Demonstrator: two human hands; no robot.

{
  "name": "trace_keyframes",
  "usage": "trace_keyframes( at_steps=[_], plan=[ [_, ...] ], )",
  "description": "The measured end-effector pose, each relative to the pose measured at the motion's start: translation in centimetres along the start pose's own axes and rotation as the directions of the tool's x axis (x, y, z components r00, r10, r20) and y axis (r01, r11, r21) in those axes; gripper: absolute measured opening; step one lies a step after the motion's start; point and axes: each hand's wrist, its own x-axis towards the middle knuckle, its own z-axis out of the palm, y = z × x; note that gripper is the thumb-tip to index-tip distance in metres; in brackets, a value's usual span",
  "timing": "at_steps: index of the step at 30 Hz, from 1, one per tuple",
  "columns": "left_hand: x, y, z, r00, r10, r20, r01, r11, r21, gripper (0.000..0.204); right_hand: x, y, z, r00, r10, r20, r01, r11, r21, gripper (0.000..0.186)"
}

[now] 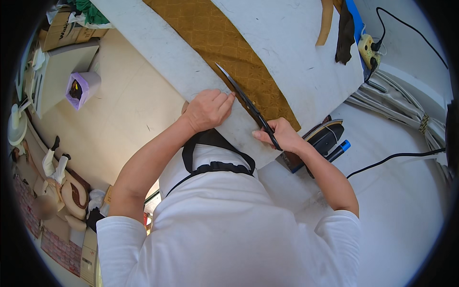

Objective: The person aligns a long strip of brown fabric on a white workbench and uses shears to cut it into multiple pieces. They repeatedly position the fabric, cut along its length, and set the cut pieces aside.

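Note:
My right hand (282, 134) grips the handles of long black scissors (248, 103), whose closed-looking blades lie along the left edge of a strip of mustard-brown quilted-pattern fabric (210, 28). The fabric runs diagonally across a pale worktable (296, 67). To the left of the scissors, my left hand (208, 107) rests at the table's near edge with fingers curled, its fingertips beside the fabric's edge and the blade; I cannot make out what, if anything, they hold.
Tan (324, 24) and dark (344, 33) fabric scraps, a power strip (368, 50), an iron (320, 138) and cables are on the right. Leftward stand cardboard boxes (60, 31) and a lilac-lined bin (83, 91). At lower left another person (60, 172) reclines on a seat.

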Motion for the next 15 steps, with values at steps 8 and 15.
trace_keyframes(
  at_steps=[8, 15],
  plan=[
    [-0.1, -0.2, 0.3, 0.999, 0.028, -0.031, -0.027, 1.000, 0.010, 0.021, 0.2, -0.1, -0.3, 0.998, 0.005, 0.058, -0.008, 0.998, 0.055, 0.052],
    [-0.1, -0.2, 0.0, 1.000, 0.016, -0.021, -0.016, 1.000, -0.001, 0.022, 1.0, -2.4, -0.1, 1.000, -0.002, 0.011, 0.002, 1.000, 0.028, 0.053]
  ],
)
